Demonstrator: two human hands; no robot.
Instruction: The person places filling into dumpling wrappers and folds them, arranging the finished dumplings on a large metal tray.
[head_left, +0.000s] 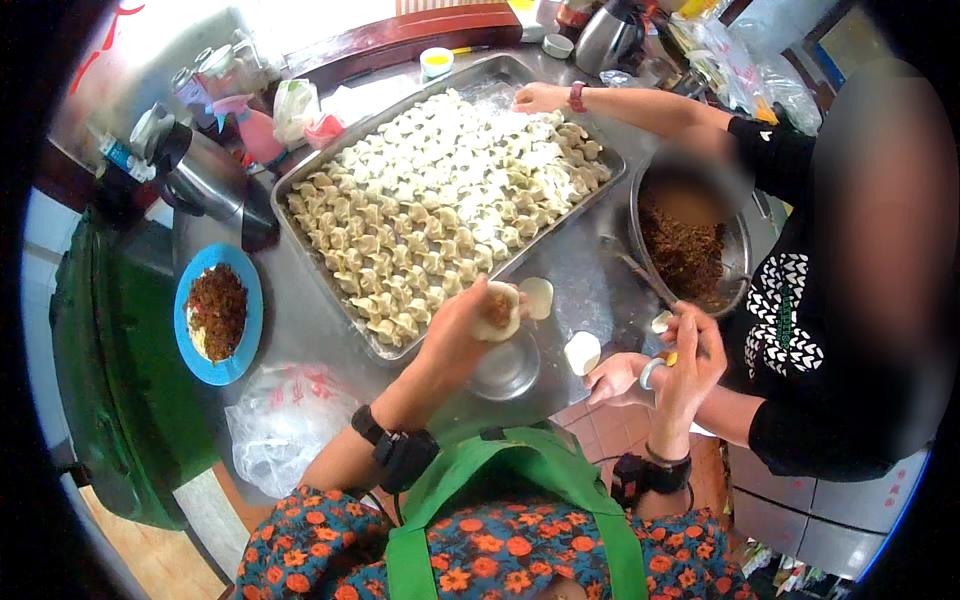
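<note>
My left hand (455, 330) cradles a round dumpling wrapper (513, 330) with brown minced filling (496, 309) on it. In my right hand (694, 349) is the end of a slim utensil (646, 275), which slants up and left beside the metal filling bowl (744, 281); its exact kind is unclear. One flat wrapper (538, 297) shows just beyond my left fingers, and another wrapper (582, 352) lies near the table edge. A shallow metal dish (511, 371) sits below my left hand. The large metal tray (442, 324) holds rows of folded dumplings (405, 240).
A co-worker on the right has one hand (541, 98) over the tray's far end and the other hand (619, 376) near the loose wrapper. On the left stand a blue plate (256, 315) of brown filling, a plastic bag (289, 427), a steel jug (206, 176) and a pink spray bottle (256, 131).
</note>
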